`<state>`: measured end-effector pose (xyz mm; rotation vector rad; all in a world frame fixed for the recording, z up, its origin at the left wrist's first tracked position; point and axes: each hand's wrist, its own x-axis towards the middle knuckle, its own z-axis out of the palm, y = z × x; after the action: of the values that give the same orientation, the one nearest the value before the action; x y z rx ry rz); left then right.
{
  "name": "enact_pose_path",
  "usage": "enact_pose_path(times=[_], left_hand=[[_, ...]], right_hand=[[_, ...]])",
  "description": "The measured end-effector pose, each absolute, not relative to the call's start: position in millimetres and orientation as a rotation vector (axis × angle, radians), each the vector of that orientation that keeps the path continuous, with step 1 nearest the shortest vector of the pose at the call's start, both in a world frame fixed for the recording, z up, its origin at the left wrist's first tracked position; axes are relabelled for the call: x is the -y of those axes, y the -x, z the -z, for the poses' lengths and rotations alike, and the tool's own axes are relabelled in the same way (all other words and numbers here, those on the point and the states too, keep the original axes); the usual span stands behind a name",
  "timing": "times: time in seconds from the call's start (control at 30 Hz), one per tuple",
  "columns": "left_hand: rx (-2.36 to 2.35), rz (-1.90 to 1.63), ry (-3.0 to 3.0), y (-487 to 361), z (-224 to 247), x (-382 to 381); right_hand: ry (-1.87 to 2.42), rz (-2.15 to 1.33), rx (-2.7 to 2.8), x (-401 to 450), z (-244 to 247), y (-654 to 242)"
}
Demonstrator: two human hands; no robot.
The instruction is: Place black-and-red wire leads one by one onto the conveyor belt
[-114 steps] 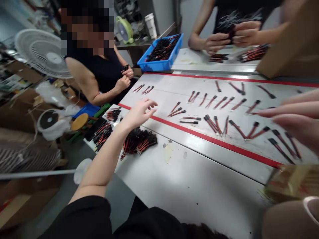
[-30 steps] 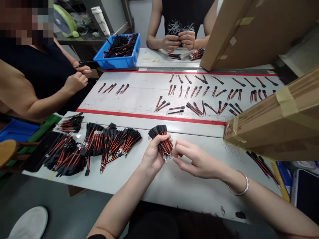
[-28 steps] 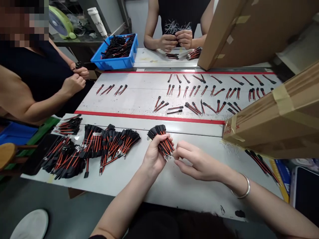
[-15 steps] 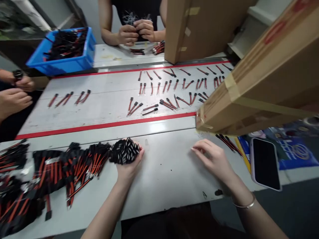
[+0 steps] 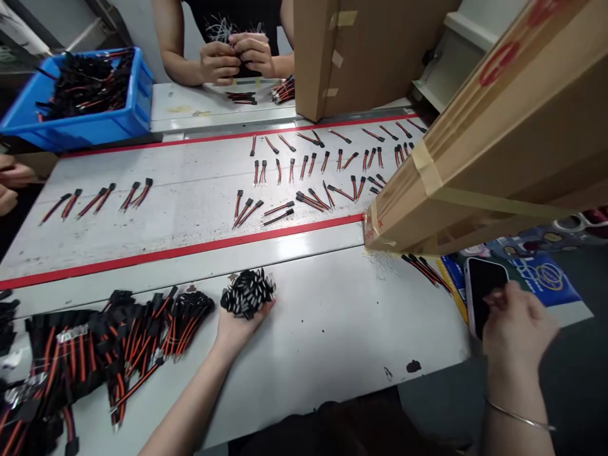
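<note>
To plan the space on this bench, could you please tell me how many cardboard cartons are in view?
2: an upright cardboard carton stands at the far end of the bench, and a taped cardboard carton juts in tilted at the right. Others may be hidden out of view.

Room to pass runs along the grey surface (image 5: pixel 342 316) at 3 o'clock from the left hand (image 5: pixel 237 323); a cardboard carton (image 5: pixel 456 164) juts in at 2 o'clock, and heaped wire harnesses (image 5: pixel 128 348) block 9 o'clock.
</note>
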<state>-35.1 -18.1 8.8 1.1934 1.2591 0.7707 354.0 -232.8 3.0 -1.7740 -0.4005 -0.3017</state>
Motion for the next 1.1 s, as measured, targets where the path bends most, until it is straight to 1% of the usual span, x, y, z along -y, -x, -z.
enact_pose_path(times=[0.03,0.1,0.13,0.23,0.3,0.33,0.37,0.47,0.53,0.63,0.7,0.8,0.87,0.97,1.1], left_hand=[[-1.250,-0.774,-1.178,31,-11,18],[-1.105,-0.843,-0.923,19,-18,15],[-1.029,-0.829,-0.785,11,-22,13],[-0.957,-0.777,-0.500,-11,-33,6],[-0.955,-0.799,-0.489,-22,-38,0],[-0.961,-0.828,-0.509,-26,-40,-2],[-0.965,-0.865,-0.539,-29,-40,-5],[-0.958,-0.980,-0.643,-34,-38,-12],[-0.947,-1.038,-0.717,-36,-34,-16],[-0.963,-1.131,-0.815,-38,-28,-21],[-0.984,-1.175,-0.877,-37,-23,-25],[-1.012,-1.135,-1.038,-34,-15,-30],[-1.033,-1.083,-1.150,-31,-10,-32],[-0.994,-1.056,-1.121,-29,-4,-33],[-0.977,-1.078,-0.916,-30,-4,-34]], right_hand=[[1.753,0.298,0.412,228,-7,-352],[1.737,0.237,0.487,210,-18,-338],[1.769,0.122,0.592,196,-25,-325],[1.733,-0.407,1.042,143,-48,-280],[1.590,-0.779,1.392,103,-58,-251],[1.509,-0.895,1.492,83,-61,-238],[1.454,-0.971,1.498,64,-62,-226],[1.323,-1.192,1.272,19,-56,-199],[1.120,-1.384,1.219,0,-50,-188],[1.061,-1.367,1.216,-10,-44,-180],[1.078,-1.293,1.219,-11,-42,-181],[1.039,-1.187,1.265,-11,-39,-185],[0.994,-1.186,1.267,-10,-37,-188],[0.998,-1.206,1.256,-9,-35,-191],[1.117,-1.115,1.328,-9,-37,-194]])
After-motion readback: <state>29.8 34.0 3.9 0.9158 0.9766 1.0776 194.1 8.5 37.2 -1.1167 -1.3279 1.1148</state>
